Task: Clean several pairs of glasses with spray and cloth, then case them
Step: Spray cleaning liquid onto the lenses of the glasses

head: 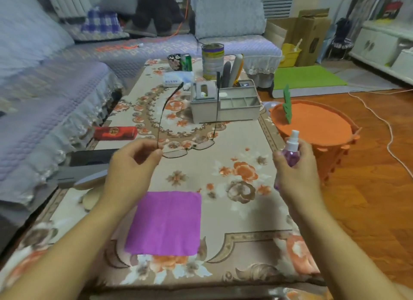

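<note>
Judging by how things lie, the work sits near its start: the thin black wire-framed glasses [187, 147] are raised for spraying, the square magenta cleaning cloth [165, 223] lies flat and unused on the floral-covered table [245, 210], and the red oblong glasses case [115, 132] rests shut at about ten o'clock from the cloth. A dark open case [93, 157] seems to lie at the table's left edge, though blur makes that uncertain. Wiping and casing remain to be done, and no other pairs are plainly visible.

The left hand [131, 165] pinches the glasses at their left hinge between thumb and forefinger; the lenses hang just beyond the fingertips toward three o'clock, temples open and pointing away toward twelve. The right hand [295, 172] wraps its fingers round the small purple spray bottle [291, 151], whose white nozzle [293, 136] stands clear above them, well apart from the lenses.
</note>
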`<control>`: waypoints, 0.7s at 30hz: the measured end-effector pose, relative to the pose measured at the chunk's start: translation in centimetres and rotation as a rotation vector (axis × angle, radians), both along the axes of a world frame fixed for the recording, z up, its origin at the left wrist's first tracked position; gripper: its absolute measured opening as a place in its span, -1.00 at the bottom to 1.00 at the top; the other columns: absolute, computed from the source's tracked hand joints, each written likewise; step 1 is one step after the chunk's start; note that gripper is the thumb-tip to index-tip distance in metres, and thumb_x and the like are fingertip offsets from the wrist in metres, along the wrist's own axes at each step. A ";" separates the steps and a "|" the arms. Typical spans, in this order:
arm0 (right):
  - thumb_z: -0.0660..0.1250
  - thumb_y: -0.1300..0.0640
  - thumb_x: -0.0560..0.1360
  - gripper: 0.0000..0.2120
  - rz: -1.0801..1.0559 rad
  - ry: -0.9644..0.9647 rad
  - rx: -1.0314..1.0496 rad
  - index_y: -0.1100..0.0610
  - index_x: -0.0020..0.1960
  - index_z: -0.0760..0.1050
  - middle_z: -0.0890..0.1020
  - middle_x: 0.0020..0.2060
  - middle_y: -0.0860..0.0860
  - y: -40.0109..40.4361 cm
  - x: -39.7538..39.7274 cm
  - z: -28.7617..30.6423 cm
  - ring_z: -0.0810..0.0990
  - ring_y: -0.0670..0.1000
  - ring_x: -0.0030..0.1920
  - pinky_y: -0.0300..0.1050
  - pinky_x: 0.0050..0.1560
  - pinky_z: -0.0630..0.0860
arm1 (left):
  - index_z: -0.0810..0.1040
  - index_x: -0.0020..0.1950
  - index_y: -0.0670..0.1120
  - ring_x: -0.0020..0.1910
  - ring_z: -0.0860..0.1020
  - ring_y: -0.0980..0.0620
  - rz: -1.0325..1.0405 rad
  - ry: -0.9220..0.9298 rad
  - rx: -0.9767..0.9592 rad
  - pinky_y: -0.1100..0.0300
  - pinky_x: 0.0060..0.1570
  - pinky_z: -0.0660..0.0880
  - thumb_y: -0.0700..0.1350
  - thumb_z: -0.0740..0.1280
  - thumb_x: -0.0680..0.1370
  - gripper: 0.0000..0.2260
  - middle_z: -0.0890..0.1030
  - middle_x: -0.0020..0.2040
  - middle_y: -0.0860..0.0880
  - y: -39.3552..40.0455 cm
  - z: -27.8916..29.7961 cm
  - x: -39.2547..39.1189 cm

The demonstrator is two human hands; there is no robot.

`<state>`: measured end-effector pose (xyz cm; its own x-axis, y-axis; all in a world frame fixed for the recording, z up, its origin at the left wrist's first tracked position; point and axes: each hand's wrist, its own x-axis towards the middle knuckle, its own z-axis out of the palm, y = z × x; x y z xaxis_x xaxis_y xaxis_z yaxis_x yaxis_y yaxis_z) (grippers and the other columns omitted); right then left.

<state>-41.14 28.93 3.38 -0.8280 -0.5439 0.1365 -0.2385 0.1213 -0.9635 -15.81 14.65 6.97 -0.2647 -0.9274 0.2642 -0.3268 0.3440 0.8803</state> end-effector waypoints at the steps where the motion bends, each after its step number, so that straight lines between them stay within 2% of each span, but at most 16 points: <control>1: 0.32 -0.10 0.47 -0.79 0.012 -0.011 -0.013 -0.21 0.09 0.43 0.57 0.00 0.13 -1.2 0.5 0.1 0.53 0.14 -0.15 0.28 -0.03 0.59 | 0.65 -0.08 0.09 -0.23 0.64 0.05 0.014 0.008 -0.009 0.14 -0.16 0.55 -0.18 0.42 0.58 -0.85 0.67 -0.20 0.13 -0.7 -0.3 1.7; 3: 0.38 0.07 0.55 -0.82 0.071 -0.044 -0.034 -0.10 0.12 0.50 0.60 -0.03 0.13 -3.9 1.1 0.2 0.56 0.08 -0.10 0.09 -0.04 0.57 | 0.66 -0.08 0.08 -0.15 0.66 0.15 0.040 0.033 -0.011 0.27 -0.08 0.56 -0.20 0.42 0.57 -0.84 0.69 -0.15 0.18 -1.6 -1.1 4.4; 5: 0.40 0.17 0.57 -0.84 0.140 -0.045 -0.002 0.04 0.13 0.54 0.61 -0.08 0.03 -7.4 1.4 0.1 0.56 -0.02 -0.12 -0.23 -0.14 0.54 | 0.66 -0.09 0.08 -0.17 0.62 0.28 0.073 0.047 -0.018 0.47 -0.12 0.48 -0.22 0.44 0.56 -0.82 0.68 -0.15 0.24 -2.1 -2.0 6.2; 6: 0.41 0.18 0.57 -0.87 0.173 -0.017 0.033 0.08 0.10 0.55 0.59 -0.12 -0.01 -9.4 1.5 0.0 0.55 -0.05 -0.16 -0.35 -0.23 0.48 | 0.66 -0.10 0.09 -0.19 0.61 0.31 0.091 0.058 -0.005 0.50 -0.15 0.46 -0.22 0.44 0.55 -0.81 0.68 -0.17 0.26 -2.4 -2.4 6.8; 7: 0.42 0.18 0.56 -0.89 0.204 0.006 0.060 0.10 0.07 0.55 0.59 -0.16 -0.03 -11.4 1.6 0.1 0.54 -0.05 -0.18 -0.36 -0.26 0.44 | 0.65 -0.11 0.11 -0.20 0.60 0.33 0.104 0.068 0.011 0.51 -0.17 0.46 -0.22 0.45 0.55 -0.80 0.67 -0.18 0.28 -2.7 -2.8 7.3; 10: 0.43 0.18 0.54 -0.89 0.203 0.080 0.110 0.09 0.04 0.54 0.61 -0.16 -0.03 -17.6 0.5 -0.6 0.59 0.04 -0.09 -0.11 -0.07 0.48 | 0.66 -0.12 0.13 -0.17 0.59 0.34 0.095 0.053 0.015 0.43 -0.15 0.50 -0.20 0.46 0.54 -0.80 0.66 -0.18 0.31 -3.8 -3.3 8.0; 12: 0.42 0.18 0.52 -0.86 0.170 0.153 0.168 0.09 0.05 0.53 0.64 -0.11 0.02 -21.1 -0.7 -1.5 0.61 0.08 -0.06 -0.04 0.00 0.52 | 0.66 -0.12 0.15 -0.12 0.59 0.31 0.072 0.044 0.007 0.49 -0.15 0.46 -0.20 0.46 0.53 -0.79 0.65 -0.14 0.30 -4.6 -3.6 8.2; 15: 0.39 0.16 0.50 -0.86 0.200 0.186 0.211 0.04 0.02 0.48 0.66 -0.09 0.09 -24.5 -1.6 -3.7 0.64 0.10 -0.12 0.03 -0.03 0.62 | 0.66 -0.12 0.16 -0.08 0.60 0.29 0.042 0.031 -0.008 0.55 -0.14 0.41 -0.19 0.45 0.54 -0.79 0.66 -0.13 0.25 -5.7 -3.9 8.4; 18: 0.33 0.20 0.52 -0.85 0.251 0.236 0.222 -0.04 -0.03 0.45 0.60 -0.18 0.02 -25.7 -1.8 -6.0 0.59 0.04 -0.22 0.03 -0.16 0.65 | 0.68 -0.07 0.08 -0.07 0.60 0.28 0.027 0.008 -0.039 0.56 -0.13 0.39 -0.19 0.45 0.54 -0.85 0.68 -0.12 0.18 -6.5 -3.9 8.2; 21: 0.33 0.10 0.49 -0.81 0.277 0.219 0.182 -0.20 -0.04 0.46 0.62 -0.15 -0.02 -26.1 -2.6 -7.4 0.66 0.15 -0.11 0.16 -0.09 0.66 | 0.69 -0.07 0.07 -0.09 0.61 0.28 0.028 0.041 -0.022 0.56 -0.13 0.41 -0.21 0.46 0.54 -0.84 0.68 -0.13 0.19 -6.7 -3.9 8.0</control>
